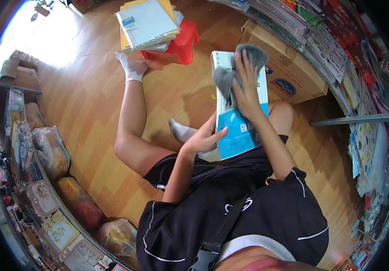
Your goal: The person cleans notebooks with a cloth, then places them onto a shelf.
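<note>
A blue-and-white notebook (237,133) with printed lettering on its cover is tilted up over my lap. My left hand (202,137) grips its left edge, thumb across the front and the other fingers hidden behind. On the upper part of the cover, my right hand (247,88) presses a grey cloth (223,81), its fingers laid over the bunched fabric. Part of the cloth sticks out past the notebook's top right corner.
A red stool (186,43) bears a stack of wrapped paper packs (147,25) ahead. A cardboard box (289,67) stands to the right beneath shelves of stationery (366,131). Plastic-wrapped bundles (52,151) line the left shelf. My legs extend over the wooden floor (90,117).
</note>
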Demonstrator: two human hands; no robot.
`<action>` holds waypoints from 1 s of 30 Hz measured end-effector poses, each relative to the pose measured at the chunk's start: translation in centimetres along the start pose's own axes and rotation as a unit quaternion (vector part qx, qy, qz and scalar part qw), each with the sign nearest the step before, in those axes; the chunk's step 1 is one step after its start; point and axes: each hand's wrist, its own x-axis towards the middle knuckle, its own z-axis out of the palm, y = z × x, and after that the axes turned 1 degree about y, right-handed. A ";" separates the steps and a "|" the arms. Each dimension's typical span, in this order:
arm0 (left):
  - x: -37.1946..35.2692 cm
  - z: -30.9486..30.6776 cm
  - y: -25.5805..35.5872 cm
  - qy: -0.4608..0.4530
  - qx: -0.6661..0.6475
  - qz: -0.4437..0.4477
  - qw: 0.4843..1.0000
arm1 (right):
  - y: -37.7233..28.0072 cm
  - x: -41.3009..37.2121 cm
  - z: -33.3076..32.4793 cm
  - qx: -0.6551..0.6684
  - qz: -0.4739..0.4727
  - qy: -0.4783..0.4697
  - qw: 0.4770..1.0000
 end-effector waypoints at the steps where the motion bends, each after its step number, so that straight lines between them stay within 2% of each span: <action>1: -0.1 0.4 -0.5 0.015 0.020 0.023 0.999 | 0.0 0.9 0.1 -0.012 0.002 0.006 1.000; 2: -0.3 0.5 -0.8 0.015 0.021 0.022 0.999 | -0.1 1.4 0.4 -0.022 0.002 0.012 1.000; 4: -0.5 0.3 -1.3 0.060 0.025 0.031 0.997 | -1.3 0.5 1.5 -0.016 -0.078 -0.062 0.995; 5: -0.7 -0.2 -2.3 0.114 0.021 0.003 0.993 | -2.1 -0.3 2.2 0.011 -0.097 -0.108 0.989; 6: -0.6 -0.6 -2.6 0.115 0.020 0.004 0.993 | -3.0 -0.9 2.6 0.001 -0.119 -0.140 0.983; 9: -0.4 -1.9 -2.8 0.138 0.172 0.055 0.974 | -2.5 0.1 3.2 0.041 -0.095 -0.134 0.985; 10: -0.5 -1.6 -1.6 0.137 0.172 0.055 0.974 | -1.4 0.9 3.3 0.063 -0.072 -0.096 0.991; 11: -0.9 -1.1 -0.1 0.143 0.135 0.060 0.979 | -0.1 1.5 3.5 0.086 -0.048 -0.057 0.993; 12: -1.3 -0.8 0.9 0.147 0.101 0.066 0.982 | 1.7 1.8 4.0 0.042 -0.030 -0.010 0.999; 14: -1.7 -1.3 0.3 0.151 0.106 0.079 0.980 | 3.7 1.5 3.7 0.121 0.033 -0.010 0.992; 15: -1.9 -1.6 0.0 0.181 0.079 0.101 0.975 | 4.3 0.7 3.9 0.124 0.033 -0.007 0.992; 17: -2.0 -2.8 -1.4 0.223 0.013 0.126 0.966 | 4.4 -1.9 4.2 0.131 -0.004 -0.069 0.989; 18: -2.0 -3.0 -1.2 0.224 0.012 0.126 0.966 | 3.4 -3.0 4.0 0.131 -0.003 -0.070 0.989; 20: -1.5 -3.0 -0.6 0.228 -0.103 0.113 0.962 | 0.8 -5.1 3.5 0.024 -0.017 -0.106 0.994; 23: -0.9 -2.2 -1.9 0.202 -0.045 0.108 0.972 | -2.1 -5.3 2.9 0.025 -0.098 -0.203 0.974; 28: -1.6 -1.7 -1.8 0.201 0.003 0.099 0.975 | 0.2 -2.1 2.6 -0.026 -0.066 -0.132 0.989; 30: -2.2 -2.3 -2.3 0.235 -0.049 0.139 0.961 | 2.5 -1.3 2.1 0.014 -0.003 -0.048 0.999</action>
